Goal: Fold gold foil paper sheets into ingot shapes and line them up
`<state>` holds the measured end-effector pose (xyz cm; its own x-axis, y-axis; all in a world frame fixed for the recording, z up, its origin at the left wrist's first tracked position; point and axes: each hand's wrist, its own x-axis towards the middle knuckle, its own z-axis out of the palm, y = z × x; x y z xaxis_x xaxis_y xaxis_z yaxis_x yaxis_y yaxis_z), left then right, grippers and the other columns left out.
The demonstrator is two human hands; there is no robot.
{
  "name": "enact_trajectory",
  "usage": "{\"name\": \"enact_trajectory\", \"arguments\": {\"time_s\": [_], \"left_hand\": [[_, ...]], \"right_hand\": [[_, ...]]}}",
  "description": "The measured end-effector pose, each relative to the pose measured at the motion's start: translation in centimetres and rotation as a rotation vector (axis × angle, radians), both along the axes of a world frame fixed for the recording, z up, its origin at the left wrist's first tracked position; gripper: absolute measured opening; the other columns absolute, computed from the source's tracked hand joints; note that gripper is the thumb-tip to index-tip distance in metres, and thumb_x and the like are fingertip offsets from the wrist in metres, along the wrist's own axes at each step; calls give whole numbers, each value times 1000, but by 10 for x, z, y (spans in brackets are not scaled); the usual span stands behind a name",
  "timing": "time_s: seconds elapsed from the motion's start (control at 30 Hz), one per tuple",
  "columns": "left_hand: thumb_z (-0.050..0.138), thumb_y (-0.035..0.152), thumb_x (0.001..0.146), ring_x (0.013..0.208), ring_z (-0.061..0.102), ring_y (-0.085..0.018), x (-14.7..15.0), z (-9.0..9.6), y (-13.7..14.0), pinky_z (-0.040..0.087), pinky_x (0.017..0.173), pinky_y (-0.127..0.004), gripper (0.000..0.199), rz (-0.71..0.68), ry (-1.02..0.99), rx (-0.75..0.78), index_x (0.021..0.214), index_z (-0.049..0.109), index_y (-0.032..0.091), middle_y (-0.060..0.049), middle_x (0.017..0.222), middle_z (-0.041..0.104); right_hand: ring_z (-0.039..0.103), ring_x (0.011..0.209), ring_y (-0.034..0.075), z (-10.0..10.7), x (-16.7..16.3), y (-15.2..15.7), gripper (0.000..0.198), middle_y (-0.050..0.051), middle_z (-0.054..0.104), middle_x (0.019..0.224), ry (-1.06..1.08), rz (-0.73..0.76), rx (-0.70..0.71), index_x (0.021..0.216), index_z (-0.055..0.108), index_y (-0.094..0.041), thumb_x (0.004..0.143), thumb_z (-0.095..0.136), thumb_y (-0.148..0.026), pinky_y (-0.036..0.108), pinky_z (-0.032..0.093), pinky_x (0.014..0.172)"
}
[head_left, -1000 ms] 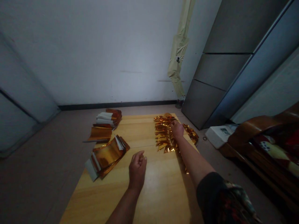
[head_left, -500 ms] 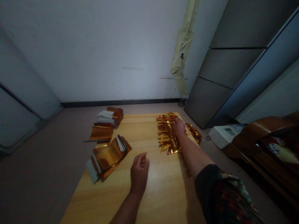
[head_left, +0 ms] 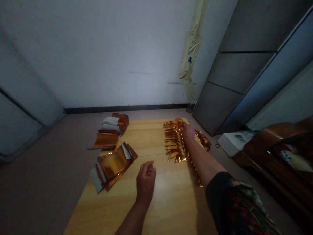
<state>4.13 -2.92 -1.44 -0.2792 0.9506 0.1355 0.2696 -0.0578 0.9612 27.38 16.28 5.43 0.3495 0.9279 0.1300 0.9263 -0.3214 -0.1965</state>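
Observation:
My right hand (head_left: 188,132) is at the far end of a row of folded gold foil papers (head_left: 172,145) on the right of the table. Its fingers are pinched at a folded foil paper, and the fingertips are partly hidden. My left hand (head_left: 146,178) hangs over the middle of the table, loosely curled, thumb and forefinger apart, with nothing visible in it. To its left lies a fanned stack of flat gold foil sheets (head_left: 113,161) with pale backs.
The wooden table (head_left: 158,215) carries more foil sheets (head_left: 107,138) at its far left edge. Other folded foil pieces (head_left: 203,139) show past my right forearm. Beyond stand a wall, a grey refrigerator (head_left: 226,71), a white box (head_left: 231,142) and wooden furniture (head_left: 274,140).
My right hand has shifted very slightly right and toward me among the folded foil papers. My left hand has hardly moved.

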Motion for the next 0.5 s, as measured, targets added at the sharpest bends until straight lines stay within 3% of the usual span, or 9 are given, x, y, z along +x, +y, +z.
{"name": "enact_trajectory", "arguments": {"time_s": [0.17,0.3,0.4,0.5], "left_hand": [[59,31,77,75,60,-14,0,-4,3,52,71,-27,30,11,-23,7,103,68,19,-3,91,63],[58,30,77,77,61,-15,0,-5,5,52,72,-27,28,8,-28,19,100,69,19,-4,92,63],[58,29,76,81,62,-16,2,0,6,52,75,-28,25,-9,-20,46,96,69,19,-5,95,65],[57,28,76,86,63,-19,-1,9,6,52,79,-30,21,-31,1,76,89,70,20,-5,94,67]], "right_hand": [[63,85,19,19,-3,-12,24,10,69,102,21,36,115,105,65,-19,91,47,-25,25,40,69],[60,79,16,27,-29,-57,22,6,70,91,167,229,311,92,67,-19,89,47,-26,24,39,70],[60,78,15,12,-59,-112,20,4,68,84,381,480,363,85,66,-19,87,47,-26,22,39,71],[58,70,14,-17,-85,-163,19,2,66,76,577,579,284,78,65,-20,84,48,-24,22,39,66]]}}
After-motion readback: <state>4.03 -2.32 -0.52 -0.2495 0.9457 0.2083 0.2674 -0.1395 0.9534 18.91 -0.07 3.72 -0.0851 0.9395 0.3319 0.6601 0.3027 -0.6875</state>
